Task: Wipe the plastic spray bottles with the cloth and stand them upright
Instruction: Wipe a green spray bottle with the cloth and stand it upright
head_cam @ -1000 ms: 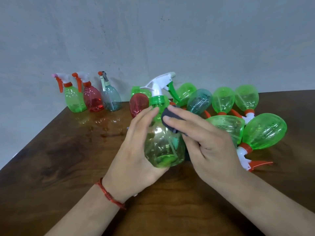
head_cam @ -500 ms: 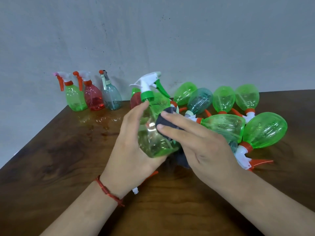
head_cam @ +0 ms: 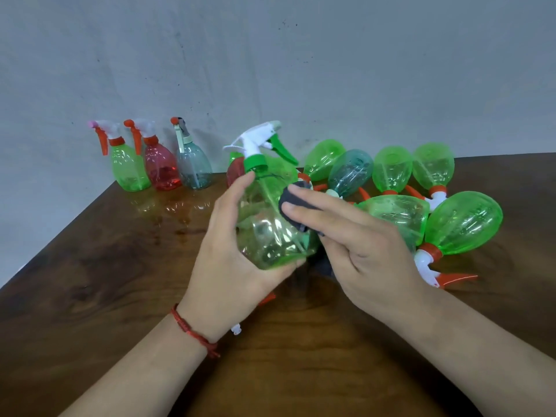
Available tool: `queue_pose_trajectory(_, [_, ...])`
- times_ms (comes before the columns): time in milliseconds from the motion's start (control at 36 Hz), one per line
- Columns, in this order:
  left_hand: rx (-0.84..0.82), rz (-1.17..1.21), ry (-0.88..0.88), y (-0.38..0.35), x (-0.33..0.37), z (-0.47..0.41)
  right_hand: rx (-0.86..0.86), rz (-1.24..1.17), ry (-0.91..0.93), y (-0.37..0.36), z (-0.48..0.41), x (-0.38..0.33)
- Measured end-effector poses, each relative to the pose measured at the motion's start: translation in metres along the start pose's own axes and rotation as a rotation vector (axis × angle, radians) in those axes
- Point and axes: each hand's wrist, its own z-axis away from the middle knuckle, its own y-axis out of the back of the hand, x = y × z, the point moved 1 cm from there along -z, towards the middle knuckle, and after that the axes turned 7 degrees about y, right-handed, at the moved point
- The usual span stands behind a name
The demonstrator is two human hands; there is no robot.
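The dark wooden table (head_cam: 90, 281) fills the lower view, set against a grey wall (head_cam: 270, 55). On its far right lies a heap of plastic spray bottles on their sides, mostly green. The nearest, a big green one (head_cam: 466, 227), has its base up to the right and its orange trigger toward me. A teal bottle (head_cam: 350, 173) lies among the ones behind it. At the far left three bottles stand upright in a row by the wall: a green bottle (head_cam: 129, 170), a red bottle (head_cam: 161, 168) and a grey-teal bottle (head_cam: 194, 168).

In front of the heap, lifted off the table, is the green spray bottle (head_cam: 267, 236) I am wiping. Its long axis is close to vertical, base down toward me, neck up and leaning a little left. The white spray head (head_cam: 255, 139) is on top and the green trigger lever (head_cam: 282, 150) sticks out to the right.

My left hand (head_cam: 228, 266) grips the body, fingers curled around the far side and palm under the base. My right hand (head_cam: 361, 245) lies with its fingers straight, pressing the dark cloth (head_cam: 293, 200) flat against the bottle's right shoulder. The rest of the cloth hangs under my palm.

A red thread bracelet (head_cam: 192, 332) circles my left wrist.
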Motion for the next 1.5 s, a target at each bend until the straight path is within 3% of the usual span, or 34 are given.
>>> queue_pose_trajectory(111, [0.088,0.104,0.111,0.003,0.002,-0.001,-0.057,0.061,0.093,-0.002,0.002,0.0])
queue_pose_trajectory(278, [0.083,0.151,0.149,0.0,0.006,-0.001,-0.091,0.072,0.104,0.0,0.001,-0.002])
queue_pose_trajectory(528, [-0.15,-0.059,-0.14,-0.003,0.008,0.003,0.114,-0.086,-0.127,0.004,-0.005,0.002])
queue_pose_trajectory(667, [-0.18,-0.033,-0.188,-0.003,0.009,0.003,0.131,-0.185,-0.161,0.008,-0.007,0.004])
queue_pose_trajectory(1028, [0.088,0.178,0.183,0.001,0.007,-0.001,-0.073,0.002,0.106,0.001,0.001,0.0])
queue_pose_trajectory(1194, [0.096,0.152,0.184,-0.001,0.01,0.001,-0.085,0.058,0.163,0.003,0.002,0.004])
queue_pose_trajectory(1361, [0.092,-0.036,0.095,-0.002,0.003,0.002,-0.131,0.105,0.225,-0.003,0.002,0.001])
queue_pose_trajectory(1500, [0.039,0.014,0.073,0.0,0.002,0.0,0.006,-0.05,0.034,-0.006,0.002,-0.001])
